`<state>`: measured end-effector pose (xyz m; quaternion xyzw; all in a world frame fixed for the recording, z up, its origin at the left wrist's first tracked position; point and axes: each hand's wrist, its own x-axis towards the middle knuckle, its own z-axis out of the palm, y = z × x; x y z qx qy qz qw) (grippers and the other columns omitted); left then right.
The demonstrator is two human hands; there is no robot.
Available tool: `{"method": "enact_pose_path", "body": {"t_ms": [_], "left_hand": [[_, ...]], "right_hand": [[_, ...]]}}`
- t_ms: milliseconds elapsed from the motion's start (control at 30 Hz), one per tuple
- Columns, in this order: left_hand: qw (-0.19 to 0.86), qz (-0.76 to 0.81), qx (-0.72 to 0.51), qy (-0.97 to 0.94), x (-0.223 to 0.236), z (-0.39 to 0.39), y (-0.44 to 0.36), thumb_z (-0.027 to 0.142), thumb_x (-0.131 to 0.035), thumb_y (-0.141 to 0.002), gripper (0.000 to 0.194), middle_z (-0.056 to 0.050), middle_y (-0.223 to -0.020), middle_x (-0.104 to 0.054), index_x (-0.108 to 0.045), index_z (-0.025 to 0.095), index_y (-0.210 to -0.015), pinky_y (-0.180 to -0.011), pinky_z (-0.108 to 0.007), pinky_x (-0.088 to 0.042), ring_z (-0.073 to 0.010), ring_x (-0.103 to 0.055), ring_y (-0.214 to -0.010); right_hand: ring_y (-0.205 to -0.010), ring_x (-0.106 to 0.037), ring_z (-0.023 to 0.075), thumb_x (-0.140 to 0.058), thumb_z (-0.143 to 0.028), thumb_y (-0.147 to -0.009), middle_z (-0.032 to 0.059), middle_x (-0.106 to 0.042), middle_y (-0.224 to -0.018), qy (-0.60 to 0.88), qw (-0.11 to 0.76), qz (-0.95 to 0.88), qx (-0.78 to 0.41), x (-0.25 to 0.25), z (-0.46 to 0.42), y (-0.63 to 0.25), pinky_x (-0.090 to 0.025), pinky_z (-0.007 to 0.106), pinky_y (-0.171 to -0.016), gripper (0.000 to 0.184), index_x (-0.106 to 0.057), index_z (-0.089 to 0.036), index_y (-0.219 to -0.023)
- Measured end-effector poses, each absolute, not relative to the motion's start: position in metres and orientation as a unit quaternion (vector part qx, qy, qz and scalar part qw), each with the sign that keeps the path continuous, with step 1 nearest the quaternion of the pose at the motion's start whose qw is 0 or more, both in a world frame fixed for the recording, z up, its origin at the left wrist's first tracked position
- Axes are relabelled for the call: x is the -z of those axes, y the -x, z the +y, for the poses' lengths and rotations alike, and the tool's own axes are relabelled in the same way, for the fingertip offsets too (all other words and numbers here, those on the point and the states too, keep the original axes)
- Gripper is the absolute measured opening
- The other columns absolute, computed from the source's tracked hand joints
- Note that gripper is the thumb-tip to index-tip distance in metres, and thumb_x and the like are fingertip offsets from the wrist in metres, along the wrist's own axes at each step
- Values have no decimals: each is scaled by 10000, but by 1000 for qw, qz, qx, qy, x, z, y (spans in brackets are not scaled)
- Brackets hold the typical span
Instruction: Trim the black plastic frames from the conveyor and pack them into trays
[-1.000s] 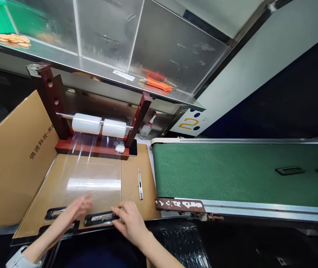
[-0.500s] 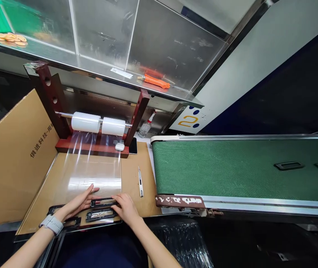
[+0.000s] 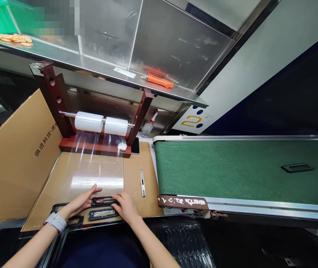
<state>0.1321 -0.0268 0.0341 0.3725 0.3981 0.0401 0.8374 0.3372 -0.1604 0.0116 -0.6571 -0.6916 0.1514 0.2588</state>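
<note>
My left hand (image 3: 82,203) lies flat, fingers stretched out, on the left end of a black rectangular frame part (image 3: 103,201). My right hand (image 3: 125,206) presses on the right end of the same part, fingers curled down over it. The part sits on the near edge of a clear film sheet (image 3: 97,175) pulled from two white film rolls (image 3: 101,124) on a red wooden stand (image 3: 92,147). A second black frame part (image 3: 103,214) lies just nearer to me, and a third (image 3: 60,206) sits to the left under my wrist.
A brown cardboard sheet (image 3: 136,182) covers the bench, with a cardboard wall (image 3: 13,163) at left. A utility knife (image 3: 142,181) lies right of the film. A green conveyor belt (image 3: 231,171) carries black parts (image 3: 296,168) at right. An orange tool (image 3: 159,81) rests on the steel shelf.
One second ago both hands were nearer me at the front frame part, the left blurred. They moved forward onto a frame part on the film edge and have held there since.
</note>
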Motion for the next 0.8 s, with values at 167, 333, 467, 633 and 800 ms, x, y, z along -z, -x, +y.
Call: {"method": "enact_pose_path", "body": {"t_ms": [167,333,467,633,800], "left_hand": [[812,421,-55,-400,-37,-32,-134,703,-425,-809,812,-205,-1176,-673,-451,93,-1345,-1039,-407,-382,-296,-592,-1159],[740,471,-137,-461,-34,-40,-132,730,-385,-791,864,-228,-1325,-568,-393,104,-1386,-1100,-435,-304,-302,-491,-1271],[639,511,-238,-524,-33,-61,-128,702,-408,-791,832,-143,-1521,-352,-339,165,-1423,-1170,-378,-118,-260,-244,-1420],[444,433,-184,-763,-12,-106,-134,511,-506,-825,577,-81,-1467,-449,-524,249,-1339,-1168,-469,-113,-311,-305,-1391],[266,427,-130,-854,22,-124,-130,501,-471,-817,601,-112,-1459,-442,-520,237,-1355,-1149,-522,-127,-350,-327,-1372]], "right_hand": [[-953,-588,201,-708,-197,-794,51,-604,-997,665,253,-686,-154,-17,-161,-335,-516,331,-852,396,-598,-256,-1170],[-984,-585,215,-734,-158,-747,57,-595,-1025,678,270,-660,-182,-17,-161,-334,-507,352,-875,380,-573,-217,-1087],[-989,-580,224,-754,-168,-721,42,-591,-994,694,280,-633,-197,-13,-157,-336,-502,361,-860,380,-559,-217,-1044],[-993,-575,236,-812,-189,-657,56,-593,-1016,714,292,-598,-218,-16,-157,-337,-498,378,-879,458,-561,-196,-1041],[-974,-592,203,-734,-189,-754,51,-619,-1000,703,355,-578,-213,-67,-193,-355,-496,313,-860,369,-575,-199,-1087]]}}
